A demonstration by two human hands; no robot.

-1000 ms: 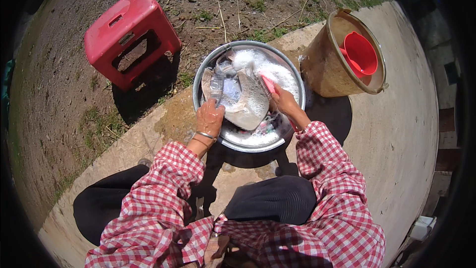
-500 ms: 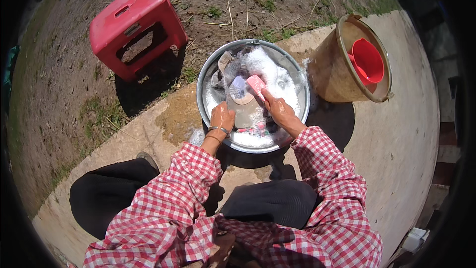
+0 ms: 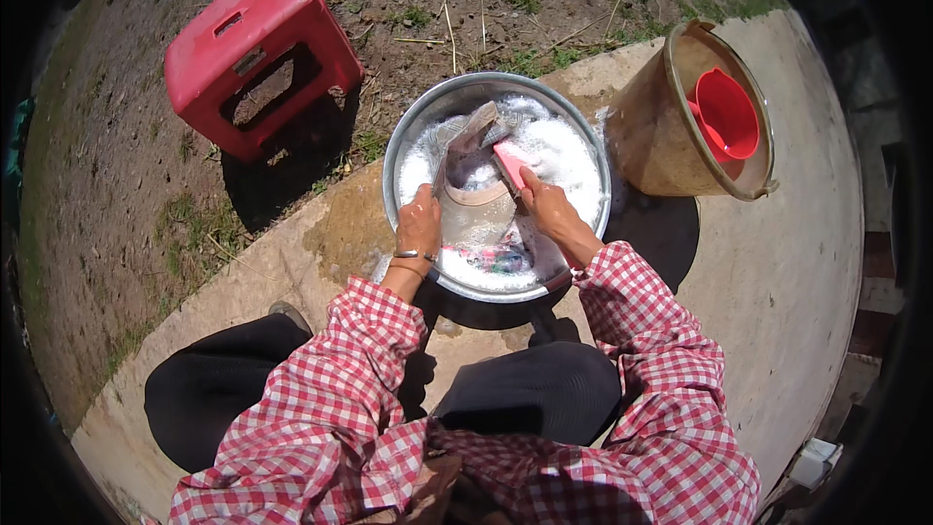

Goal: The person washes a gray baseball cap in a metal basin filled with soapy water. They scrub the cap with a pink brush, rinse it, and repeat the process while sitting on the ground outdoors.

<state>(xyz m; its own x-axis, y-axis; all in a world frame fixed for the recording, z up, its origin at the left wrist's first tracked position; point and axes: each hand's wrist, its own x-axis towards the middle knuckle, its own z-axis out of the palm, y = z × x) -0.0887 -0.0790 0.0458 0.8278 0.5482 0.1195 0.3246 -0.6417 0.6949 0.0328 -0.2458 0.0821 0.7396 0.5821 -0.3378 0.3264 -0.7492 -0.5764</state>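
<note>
We see a round metal basin point(image 3: 457, 97) full of white suds point(image 3: 564, 156), and in it, left of the middle, a wet greyish-beige cloth point(image 3: 478, 219), its curved band facing up and one end standing folded near the far side. Our left hand point(image 3: 419, 227), with a bangle point(image 3: 413, 255) at the wrist, is at the near left edge of the cloth, the fingers drawn together and pinching that edge; we cannot tell how the hidden fingertips lie. Our right hand point(image 3: 557, 212) grips a pink brush point(image 3: 511, 163), the fingers curled around it, though we see only some of them; the brush slants over the cloth, and we cannot tell whether its bristles touch. Small coloured patches show through the foam at the near side. To the right of the basin we see a tan bucket point(image 3: 646, 126) with a red scoop point(image 3: 729, 115) inside, tilted in our view. A red stool point(image 3: 233, 24) stands on the soil point(image 3: 398, 0) at upper left, well apart from the basin, which rests on pale concrete point(image 3: 777, 282).
</note>
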